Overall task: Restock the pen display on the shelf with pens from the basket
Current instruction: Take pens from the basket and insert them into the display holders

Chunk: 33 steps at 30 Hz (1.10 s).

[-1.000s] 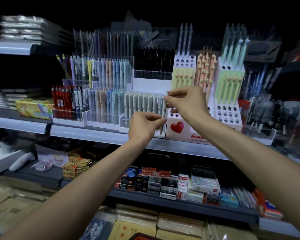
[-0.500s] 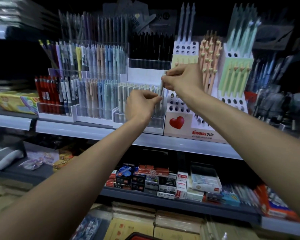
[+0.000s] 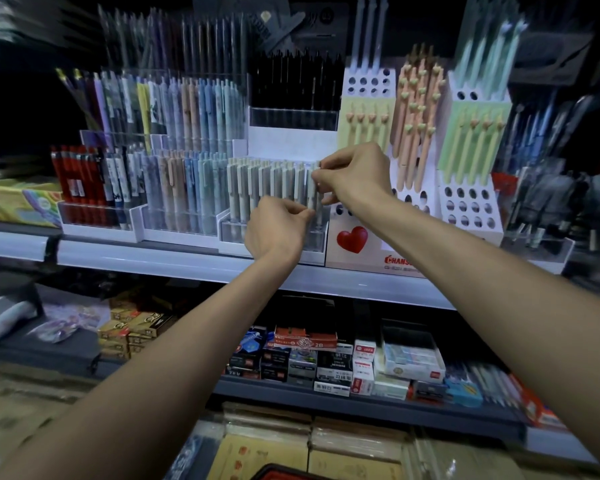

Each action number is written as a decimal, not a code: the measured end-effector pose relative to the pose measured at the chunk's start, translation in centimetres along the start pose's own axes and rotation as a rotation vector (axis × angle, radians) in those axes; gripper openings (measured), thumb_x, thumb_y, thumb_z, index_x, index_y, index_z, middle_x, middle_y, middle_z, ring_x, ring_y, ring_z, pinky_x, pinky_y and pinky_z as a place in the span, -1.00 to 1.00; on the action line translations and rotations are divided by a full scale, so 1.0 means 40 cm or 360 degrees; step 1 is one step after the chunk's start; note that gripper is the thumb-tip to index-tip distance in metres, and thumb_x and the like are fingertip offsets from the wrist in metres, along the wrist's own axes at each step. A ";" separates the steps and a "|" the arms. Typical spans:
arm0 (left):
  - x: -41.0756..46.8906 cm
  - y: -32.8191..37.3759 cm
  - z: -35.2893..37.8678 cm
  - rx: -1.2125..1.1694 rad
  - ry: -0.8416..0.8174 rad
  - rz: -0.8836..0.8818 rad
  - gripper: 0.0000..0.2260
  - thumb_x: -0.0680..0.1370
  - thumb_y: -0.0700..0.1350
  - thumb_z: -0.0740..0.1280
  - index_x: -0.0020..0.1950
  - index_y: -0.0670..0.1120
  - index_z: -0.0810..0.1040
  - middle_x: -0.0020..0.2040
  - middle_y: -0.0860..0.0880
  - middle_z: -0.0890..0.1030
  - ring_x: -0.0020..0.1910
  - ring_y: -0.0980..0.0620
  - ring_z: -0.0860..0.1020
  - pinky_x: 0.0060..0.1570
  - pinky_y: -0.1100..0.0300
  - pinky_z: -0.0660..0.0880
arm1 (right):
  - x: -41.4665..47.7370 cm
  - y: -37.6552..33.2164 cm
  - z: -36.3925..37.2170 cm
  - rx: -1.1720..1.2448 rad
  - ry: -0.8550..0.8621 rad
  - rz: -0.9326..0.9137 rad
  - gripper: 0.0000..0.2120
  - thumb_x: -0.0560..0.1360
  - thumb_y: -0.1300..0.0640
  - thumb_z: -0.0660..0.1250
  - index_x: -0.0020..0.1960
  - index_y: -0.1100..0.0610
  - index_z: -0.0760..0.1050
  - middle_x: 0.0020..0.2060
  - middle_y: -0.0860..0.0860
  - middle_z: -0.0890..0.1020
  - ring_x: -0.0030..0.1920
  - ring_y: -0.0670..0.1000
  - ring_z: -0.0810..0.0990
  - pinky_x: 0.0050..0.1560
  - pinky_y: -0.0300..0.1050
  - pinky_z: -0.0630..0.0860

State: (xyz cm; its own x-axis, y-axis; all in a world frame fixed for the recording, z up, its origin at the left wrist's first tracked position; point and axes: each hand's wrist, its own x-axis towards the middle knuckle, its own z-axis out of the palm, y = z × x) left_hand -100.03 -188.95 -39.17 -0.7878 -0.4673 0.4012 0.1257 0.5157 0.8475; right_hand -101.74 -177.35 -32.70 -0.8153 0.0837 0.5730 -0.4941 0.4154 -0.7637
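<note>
Centre of the frame, head view: my right hand (image 3: 355, 176) pinches the top of a pale pen (image 3: 311, 197) between thumb and fingers. My left hand (image 3: 278, 228) pinches its lower end, the other fingers curled in. The pen stands upright at the right end of the pale row in the clear pen display (image 3: 232, 230). The display sits on the white shelf (image 3: 153, 259), just beside the red-heart box (image 3: 352, 239).
</note>
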 end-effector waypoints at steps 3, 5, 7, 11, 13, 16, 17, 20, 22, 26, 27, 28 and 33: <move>-0.006 -0.009 0.004 0.0032 0.0037 0.0028 -0.88 0.52 0.09 0.50 -0.07 0.08 0.78 -0.13 0.03 0.75 -0.08 -0.05 0.69 -0.20 0.16 0.43 | -0.005 0.004 0.006 -0.0013 -0.0010 0.0005 -0.92 0.46 0.28 0.56 -0.06 0.24 0.71 -0.18 0.08 0.72 -0.35 0.08 0.74 -0.33 0.02 0.71; -0.008 -0.006 0.005 0.0048 0.0057 0.0024 -0.87 0.53 0.09 0.50 -0.04 0.07 0.77 -0.10 0.01 0.75 -0.06 -0.07 0.69 -0.18 0.16 0.44 | -0.002 0.002 0.011 -0.0060 0.0004 -0.0001 -0.94 0.46 0.27 0.56 -0.08 0.23 0.71 -0.19 0.07 0.73 -0.37 0.08 0.74 -0.35 0.03 0.70; -0.012 0.000 0.005 0.0054 0.0071 0.0020 -0.88 0.53 0.07 0.50 -0.04 0.06 0.77 -0.09 -0.01 0.75 -0.04 -0.08 0.69 -0.17 0.16 0.43 | 0.002 -0.003 0.014 -0.0119 0.0008 -0.0012 -0.96 0.46 0.26 0.56 -0.12 0.23 0.72 -0.23 0.07 0.73 -0.39 0.08 0.73 -0.38 0.02 0.69; -0.011 0.002 0.008 0.0071 0.0063 0.0000 -0.89 0.53 0.06 0.49 -0.04 0.06 0.77 -0.11 -0.02 0.75 -0.04 -0.10 0.69 -0.14 0.15 0.49 | 0.010 -0.009 0.014 -0.0154 -0.0015 0.0031 -0.91 0.45 0.26 0.58 -0.20 0.21 0.70 -0.31 0.11 0.73 -0.37 0.08 0.74 -0.41 -0.06 0.66; -0.011 -0.003 0.012 0.0092 0.0058 -0.0013 -0.89 0.51 0.06 0.49 -0.07 0.07 0.78 -0.17 -0.02 0.74 -0.07 -0.10 0.69 -0.14 0.13 0.53 | 0.009 -0.009 0.015 -0.0123 -0.0045 0.0074 -0.92 0.46 0.28 0.58 -0.16 0.23 0.70 -0.31 0.15 0.73 -0.40 0.06 0.73 -0.45 -0.13 0.61; -0.016 -0.015 0.015 0.0068 0.0067 -0.0008 -0.87 0.52 0.07 0.48 -0.14 0.06 0.76 -0.25 -0.01 0.71 -0.13 -0.10 0.67 -0.18 0.14 0.52 | -0.004 -0.007 0.020 -0.0125 -0.0037 0.0039 -0.96 0.47 0.28 0.56 -0.11 0.24 0.71 -0.34 0.14 0.71 -0.51 0.01 0.65 -0.54 -0.23 0.50; -0.017 -0.017 0.015 0.0065 0.0071 -0.0008 -0.86 0.52 0.07 0.48 -0.17 0.04 0.75 -0.26 -0.02 0.70 -0.14 -0.11 0.67 -0.19 0.14 0.51 | -0.008 -0.007 0.021 -0.0149 -0.0032 0.0010 -0.97 0.48 0.28 0.55 -0.12 0.24 0.72 -0.34 0.14 0.71 -0.53 0.02 0.63 -0.56 -0.24 0.48; -0.015 -0.017 0.017 0.0099 0.0064 -0.0019 -0.87 0.52 0.07 0.48 -0.15 0.05 0.76 -0.25 -0.02 0.70 -0.14 -0.12 0.67 -0.19 0.14 0.50 | -0.009 -0.002 0.020 -0.0181 -0.0009 -0.0030 -0.97 0.47 0.26 0.55 -0.13 0.23 0.72 -0.36 0.13 0.71 -0.51 -0.01 0.63 -0.54 -0.21 0.50; -0.014 -0.012 0.015 0.0121 0.0066 -0.0026 -0.88 0.51 0.07 0.49 -0.13 0.07 0.76 -0.22 -0.02 0.71 -0.12 -0.13 0.68 -0.17 0.13 0.51 | -0.004 0.001 0.020 -0.0206 0.0001 -0.0043 -0.95 0.46 0.25 0.55 -0.16 0.23 0.72 -0.37 0.10 0.71 -0.44 0.01 0.69 -0.44 -0.11 0.59; -0.019 -0.012 0.012 0.0150 0.0062 -0.0032 -0.87 0.53 0.07 0.49 -0.13 0.06 0.76 -0.23 -0.01 0.71 -0.13 -0.12 0.67 -0.20 0.14 0.46 | -0.008 0.004 0.023 -0.0214 0.0003 -0.0027 -0.93 0.42 0.26 0.57 -0.23 0.22 0.72 -0.35 0.04 0.71 -0.44 -0.05 0.62 -0.36 -0.12 0.53; -0.022 -0.012 0.009 0.0153 0.0062 -0.0037 -0.87 0.53 0.07 0.48 -0.14 0.06 0.75 -0.24 0.00 0.70 -0.14 -0.12 0.67 -0.20 0.14 0.45 | -0.009 0.003 0.023 -0.0209 0.0010 -0.0016 -0.92 0.41 0.27 0.58 -0.24 0.23 0.71 -0.34 0.04 0.71 -0.44 -0.07 0.60 -0.35 -0.12 0.53; -0.026 -0.012 0.005 0.0154 0.0064 -0.0042 -0.86 0.53 0.07 0.48 -0.15 0.05 0.75 -0.23 0.00 0.70 -0.14 -0.12 0.67 -0.20 0.14 0.44 | -0.012 0.001 0.022 -0.0197 0.0023 -0.0003 -0.91 0.40 0.28 0.58 -0.25 0.25 0.70 -0.34 0.06 0.71 -0.42 -0.05 0.63 -0.35 -0.08 0.56; -0.047 -0.013 -0.036 0.0141 0.0037 -0.0016 -0.80 0.56 0.08 0.43 -0.18 0.02 0.72 -0.25 0.01 0.69 -0.15 -0.12 0.63 -0.19 0.12 0.41 | -0.039 -0.009 0.005 -0.0168 0.0068 0.0002 -0.86 0.41 0.23 0.60 -0.25 0.24 0.68 -0.36 0.09 0.71 -0.35 0.11 0.73 -0.28 0.16 0.69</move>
State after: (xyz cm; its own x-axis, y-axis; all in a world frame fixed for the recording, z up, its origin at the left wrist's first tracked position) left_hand -97.75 -189.36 -39.88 -0.7744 -0.4889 0.4017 0.0631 0.5720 0.8178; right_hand -100.37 -177.81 -33.39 -0.8013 0.1217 0.5858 -0.4567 0.5081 -0.7303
